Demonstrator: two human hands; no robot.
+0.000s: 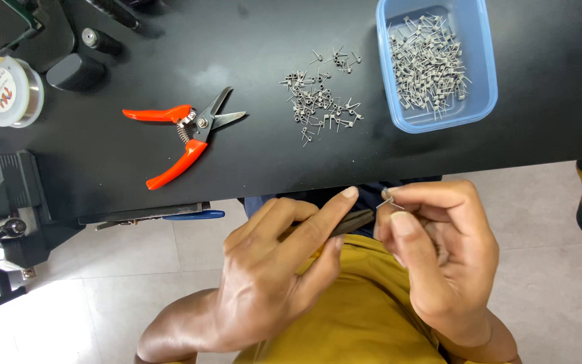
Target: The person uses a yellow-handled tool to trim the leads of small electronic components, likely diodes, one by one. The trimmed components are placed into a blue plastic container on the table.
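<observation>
My left hand (274, 266) is closed around a dark slim tool (355, 221), probably pliers or tweezers, whose tip points right. My right hand (439, 249) pinches a tiny wire coil (389, 201) between thumb and forefinger, right at the tool's tip. Both hands hover over my lap, just in front of the black table's edge (291, 178). A loose pile of small wire coils (321, 101) lies on the table. A blue plastic tray (483, 74) to its right holds many more coils.
Orange-handled cutters (183, 131) lie open on the table's left part. A spool of wire (7, 91) and dark cylinders (75, 71) sit at the far left. A black clamp or vise (8, 202) hangs at the left edge. Pale floor tiles show below.
</observation>
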